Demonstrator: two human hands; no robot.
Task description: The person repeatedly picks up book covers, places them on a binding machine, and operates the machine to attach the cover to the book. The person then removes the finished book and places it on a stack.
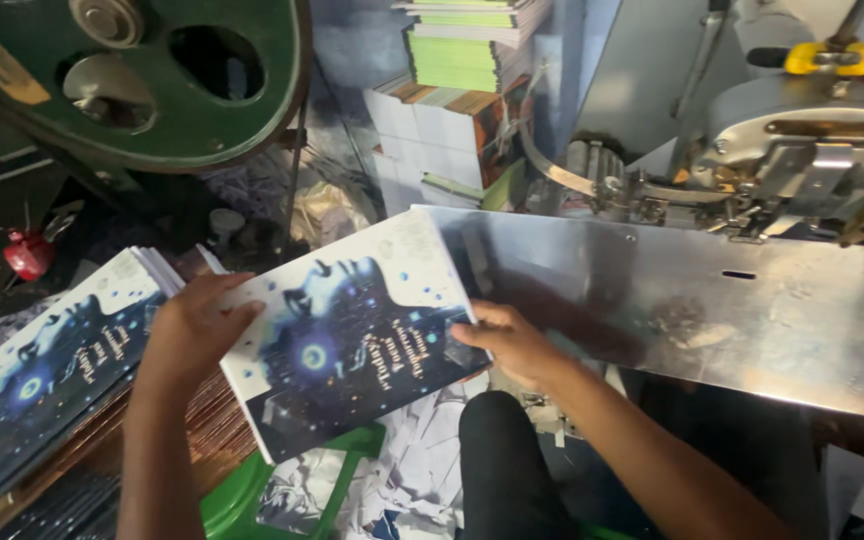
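Gripping the dark-blue printed booklet (352,340) at centre frame: left hand (192,325) clamps its left edge, right hand (507,340) its right; long axis tilts toward the steel plate (752,310), upper right.

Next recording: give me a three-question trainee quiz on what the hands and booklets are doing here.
1. True or false: both hands hold the same booklet.
2. Which hand grips the booklet's edge nearest the metal plate? A) left hand B) right hand
3. Fill in: the stack of matching booklets lies to the person's ____.

Key: 1 true; 2 B; 3 left.
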